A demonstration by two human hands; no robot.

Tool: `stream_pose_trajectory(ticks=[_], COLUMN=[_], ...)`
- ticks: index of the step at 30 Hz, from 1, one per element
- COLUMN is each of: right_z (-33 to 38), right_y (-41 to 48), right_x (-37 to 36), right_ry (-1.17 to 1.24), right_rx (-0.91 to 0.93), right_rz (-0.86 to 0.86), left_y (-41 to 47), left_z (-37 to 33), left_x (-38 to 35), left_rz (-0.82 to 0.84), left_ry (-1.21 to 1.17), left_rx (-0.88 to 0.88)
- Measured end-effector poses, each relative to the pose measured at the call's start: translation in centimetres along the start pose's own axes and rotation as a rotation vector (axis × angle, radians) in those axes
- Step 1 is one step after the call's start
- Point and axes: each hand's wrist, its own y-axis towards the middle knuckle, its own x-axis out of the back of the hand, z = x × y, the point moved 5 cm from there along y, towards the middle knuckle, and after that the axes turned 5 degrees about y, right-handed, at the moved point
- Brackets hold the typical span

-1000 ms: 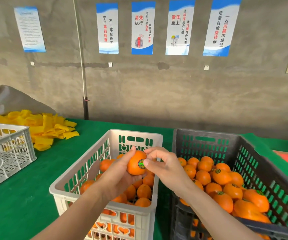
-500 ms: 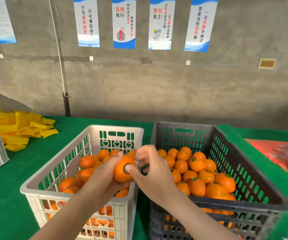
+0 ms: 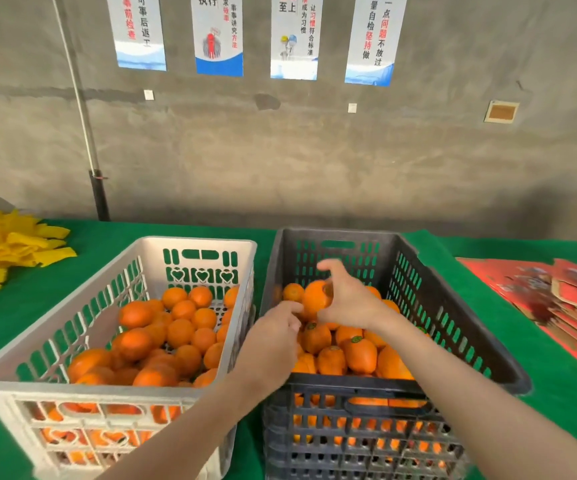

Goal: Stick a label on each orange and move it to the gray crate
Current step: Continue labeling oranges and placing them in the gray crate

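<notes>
Gripping orange (image 3: 314, 297) w/ R hand (image 3: 349, 306), fingers curled round it, above heap in gray crate (image 3: 335, 233); L hand (image 3: 276, 330) just beside, hold unclear. Risked bruising or roll-off if released high.

Bright and even, soft shadows only. Blurry red papers (image 3: 553, 299) at the right edge of the table (image 3: 37, 323). Bent lines near corners.

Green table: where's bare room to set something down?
Bare cloth lies between the yellow pile and the white crate, behind both crates, and between the gray crate and the red cartons. Crowded: oranges in both crates; the left hand and the right hand, gripping an orange, over the gray one.
</notes>
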Motion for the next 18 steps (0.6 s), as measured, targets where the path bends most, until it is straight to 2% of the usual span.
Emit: stream_pose_trajectory(ticks=[2, 5, 7, 9, 11, 12, 14, 16, 18], right_z=[-2.5, -4.3, -5.3, -6.1, -6.0, -5.7, -4.3, -2.1, 0.5], right_y=[0.1, -0.3, -0.5, -0.7, -1.1, -1.1, -0.9, -0.4, -2.3], right_x=[-2.0, -4.3, -6.5, -7.8, -7.9, -7.6, -5.4, -3.1, -0.8], right_ry=[-0.246, -0.3, -0.397, -0.446, -0.452, -0.421, -0.303, -0.264, 0.001], right_rx=[-0.094, -0.24, -0.264, -0.285, -0.279, -0.261, -0.214, 0.01, 0.27], right_rz=[0.315, 0.518, 0.715, 0.808, 0.816, 0.768, 0.515, 0.21, -0.214], left_y=[0.4, 0.6, 0.5, 0.3, 0.2, 0.1, -0.1, -0.3, -0.4], left_z=[0.1, 0.3, 0.2, -0.1, -0.3, -0.4, -0.7, -0.9, -1.0], left_x=[-1.1, -1.1, -1.0, -0.8, -0.6, -0.5, -0.2, -0.1, 0.1], left_rz=[0.072, 0.097, 0.087, 0.084, 0.086, 0.085, 0.088, 0.097, 0.084], left_ry=[0.073, 0.081, 0.104, 0.121, 0.128, 0.13, 0.125, 0.118, 0.117], left_rx=[-0.029, -0.033, -0.039, -0.039, -0.045, -0.043, -0.036, -0.03, -0.042])
